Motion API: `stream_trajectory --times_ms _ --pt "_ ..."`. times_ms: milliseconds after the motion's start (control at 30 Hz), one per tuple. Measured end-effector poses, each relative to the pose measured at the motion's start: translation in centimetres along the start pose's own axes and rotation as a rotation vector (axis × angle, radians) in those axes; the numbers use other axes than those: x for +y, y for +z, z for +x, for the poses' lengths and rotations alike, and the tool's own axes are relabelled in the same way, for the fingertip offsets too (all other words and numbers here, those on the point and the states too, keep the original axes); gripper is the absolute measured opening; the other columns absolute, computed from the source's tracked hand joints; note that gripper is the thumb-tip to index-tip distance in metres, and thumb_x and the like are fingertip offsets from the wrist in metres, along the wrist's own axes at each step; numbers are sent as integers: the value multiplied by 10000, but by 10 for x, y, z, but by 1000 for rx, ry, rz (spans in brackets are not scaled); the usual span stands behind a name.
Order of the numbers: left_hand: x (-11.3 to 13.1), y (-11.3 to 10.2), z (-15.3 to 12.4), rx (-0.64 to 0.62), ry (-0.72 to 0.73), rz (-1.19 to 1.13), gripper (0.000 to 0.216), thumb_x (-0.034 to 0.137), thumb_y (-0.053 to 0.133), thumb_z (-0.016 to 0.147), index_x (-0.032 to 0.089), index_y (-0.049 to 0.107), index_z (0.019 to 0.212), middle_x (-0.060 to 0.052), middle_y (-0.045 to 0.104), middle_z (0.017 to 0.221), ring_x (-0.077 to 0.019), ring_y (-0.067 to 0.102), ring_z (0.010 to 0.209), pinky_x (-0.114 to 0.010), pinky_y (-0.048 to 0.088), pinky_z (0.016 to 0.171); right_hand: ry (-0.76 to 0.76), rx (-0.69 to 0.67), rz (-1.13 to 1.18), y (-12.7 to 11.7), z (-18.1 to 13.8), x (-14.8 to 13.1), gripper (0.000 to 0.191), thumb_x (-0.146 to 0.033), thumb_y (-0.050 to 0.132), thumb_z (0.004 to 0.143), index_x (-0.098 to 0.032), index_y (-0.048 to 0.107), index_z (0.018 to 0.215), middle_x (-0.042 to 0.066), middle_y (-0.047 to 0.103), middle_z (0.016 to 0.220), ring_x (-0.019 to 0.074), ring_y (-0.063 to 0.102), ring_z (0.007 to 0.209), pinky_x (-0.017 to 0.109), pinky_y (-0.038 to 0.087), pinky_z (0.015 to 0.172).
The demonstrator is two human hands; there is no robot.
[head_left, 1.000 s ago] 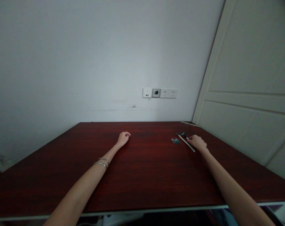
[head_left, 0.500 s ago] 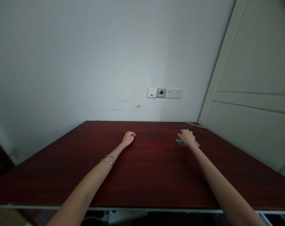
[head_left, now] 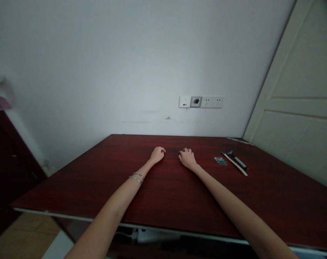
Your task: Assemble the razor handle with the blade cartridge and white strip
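My left hand (head_left: 157, 155) rests on the dark red tabletop (head_left: 163, 194) with its fingers curled in, and nothing shows in it. To its right, my right hand (head_left: 187, 158) lies palm down on the table with its fingers a little apart, holding nothing I can see. A small flat clear pack (head_left: 220, 160) with teal pieces inside lies to the right of that hand. Beside the pack are a slim white stick (head_left: 235, 164) with a dark tip and a razor-like tool (head_left: 239, 161) with a teal head and a pale grey handle, both lying slantwise.
A white wall with a row of sockets (head_left: 201, 102) rises behind the table. On the right stands a pale panelled door (head_left: 301, 136). A thin strip (head_left: 240, 141) lies at the far right corner. Below the front edge sits a white object (head_left: 158, 236).
My right hand has moved left, away from the pack and tools, which now show fully. My left hand keeps its curled pose. The view has shifted left.
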State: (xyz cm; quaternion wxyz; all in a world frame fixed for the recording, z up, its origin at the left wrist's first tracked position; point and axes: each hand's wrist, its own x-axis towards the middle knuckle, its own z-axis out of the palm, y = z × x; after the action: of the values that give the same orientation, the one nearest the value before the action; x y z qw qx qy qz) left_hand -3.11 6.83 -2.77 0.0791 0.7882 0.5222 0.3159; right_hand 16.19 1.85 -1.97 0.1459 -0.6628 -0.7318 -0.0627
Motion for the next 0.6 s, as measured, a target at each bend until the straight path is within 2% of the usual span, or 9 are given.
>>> stream_trajectory --times_ms 333,600 --pt "4 1 -8 -37 141 195 318 80 394 766 155 663 919 -91 613 964 -201 535 938 -300 437 842 -19 -13 59 6 -2 5 404 -290 335 875 -181 563 1190 141 506 1223 293 436 1082 392 345 873" --pt "10 -1 -14 -89 122 184 318 90 395 790 146 630 998 -101 578 1032 -200 520 978 -296 416 877 -51 -56 60 5 -4 7 418 -264 327 869 -159 542 1212 125 513 1250 262 433 1143 359 352 911"
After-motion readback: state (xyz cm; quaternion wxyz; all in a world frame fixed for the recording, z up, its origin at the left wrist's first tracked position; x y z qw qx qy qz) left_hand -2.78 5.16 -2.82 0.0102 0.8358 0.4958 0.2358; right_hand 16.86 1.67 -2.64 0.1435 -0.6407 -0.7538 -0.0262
